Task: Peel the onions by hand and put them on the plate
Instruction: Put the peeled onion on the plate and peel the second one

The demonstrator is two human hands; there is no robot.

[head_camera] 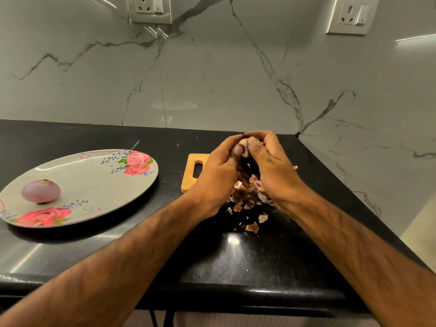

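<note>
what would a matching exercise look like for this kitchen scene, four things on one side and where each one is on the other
Things
1. peeled onion
2. onion skins
3. wooden board
4. onion being peeled

Places
a. held between the left hand and the right hand
b. lying on the flowered plate
c. flat on the black counter, partly hidden behind the left hand
d. heaped under both hands

Pairs: 1-b, 2-d, 3-c, 4-a
</note>
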